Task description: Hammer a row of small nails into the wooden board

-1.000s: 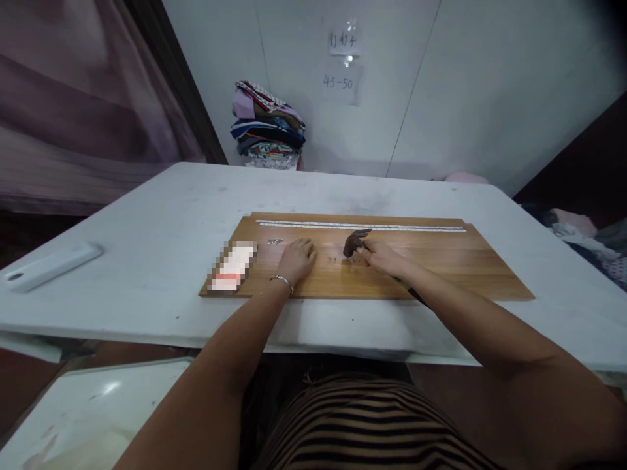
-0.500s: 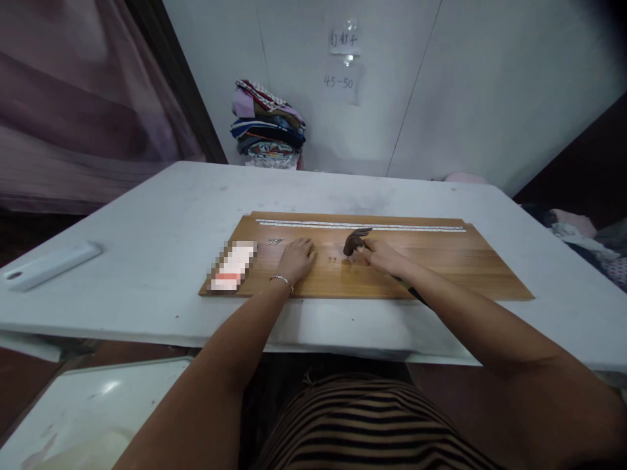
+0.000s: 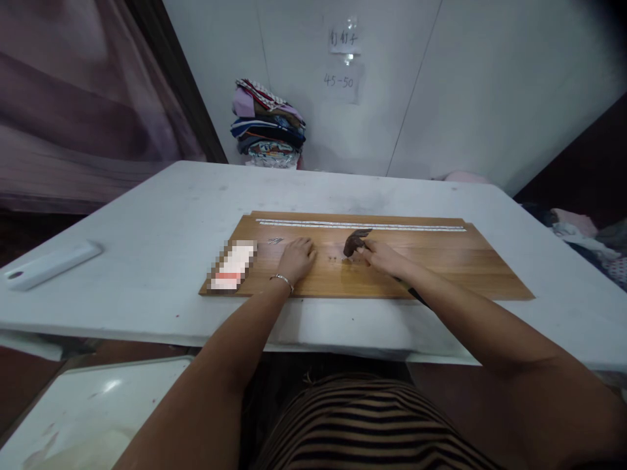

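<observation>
Your right hand (image 3: 385, 258) grips the hammer (image 3: 353, 245). Your left hand (image 3: 296, 258) lies open on the board (image 3: 441, 261). Some standing nails (image 3: 334, 259) are in; loose nails (image 3: 275, 241) wait left.

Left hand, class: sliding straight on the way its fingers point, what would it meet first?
Probably the white strips near the board's far edge. The left hand might pass just over them; they look thin, and its height is hard to judge.
</observation>
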The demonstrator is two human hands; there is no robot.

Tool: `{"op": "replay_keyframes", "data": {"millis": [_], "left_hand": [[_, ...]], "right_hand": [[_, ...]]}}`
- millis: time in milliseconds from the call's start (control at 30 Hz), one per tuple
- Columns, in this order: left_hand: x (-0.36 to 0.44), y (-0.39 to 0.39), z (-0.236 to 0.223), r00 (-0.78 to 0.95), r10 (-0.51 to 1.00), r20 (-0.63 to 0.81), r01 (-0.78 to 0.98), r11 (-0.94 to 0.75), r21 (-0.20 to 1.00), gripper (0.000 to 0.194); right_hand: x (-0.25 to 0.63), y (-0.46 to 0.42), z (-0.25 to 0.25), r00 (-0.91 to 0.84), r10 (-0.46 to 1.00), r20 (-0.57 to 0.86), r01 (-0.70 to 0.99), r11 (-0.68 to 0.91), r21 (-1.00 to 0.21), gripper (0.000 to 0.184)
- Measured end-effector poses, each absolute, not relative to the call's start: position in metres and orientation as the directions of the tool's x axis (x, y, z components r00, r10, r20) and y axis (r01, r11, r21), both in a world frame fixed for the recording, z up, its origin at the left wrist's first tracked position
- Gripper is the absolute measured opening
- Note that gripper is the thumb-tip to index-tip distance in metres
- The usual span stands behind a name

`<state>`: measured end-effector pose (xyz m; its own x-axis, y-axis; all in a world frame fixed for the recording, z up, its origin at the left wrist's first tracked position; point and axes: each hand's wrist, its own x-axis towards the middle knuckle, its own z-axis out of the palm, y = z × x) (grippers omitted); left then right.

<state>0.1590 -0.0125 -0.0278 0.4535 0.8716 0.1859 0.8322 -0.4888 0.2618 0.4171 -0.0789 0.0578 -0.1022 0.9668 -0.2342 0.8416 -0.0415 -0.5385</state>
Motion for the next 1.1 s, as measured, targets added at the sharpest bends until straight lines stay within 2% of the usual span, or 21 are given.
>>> {"op": "replay_keyframes", "data": {"millis": [300,733,933,1100], "left_hand": [[0.1585,-0.0117,-0.0302,0.448,0.872,0.196,0.827,-0.488,0.280,0.016],[0.1581,-0.0106,-0.0323,0.446,0.874,0.194,0.830,-0.485,0.277,0.015],[0.1583,-0.0110,-0.0326,0.442,0.875,0.198,0.827,-0.483,0.289,0.016],[0.1587,-0.0112,-0.0304,0.451,0.873,0.188,0.830,-0.487,0.273,0.015]], "right_hand": [[0.4161,-0.0763,0.0542,-0.106,0.965,-0.240,0.861,-0.031,-0.507,0.026],[0.4166,-0.0798,0.0588,-0.069,0.962,-0.266,0.810,-0.102,-0.577,0.030],[0.4152,-0.0780,0.0571,-0.071,0.964,-0.257,0.835,-0.083,-0.544,0.023],[0.4152,-0.0796,0.0565,-0.070,0.959,-0.275,0.838,-0.093,-0.537,0.025]]}}
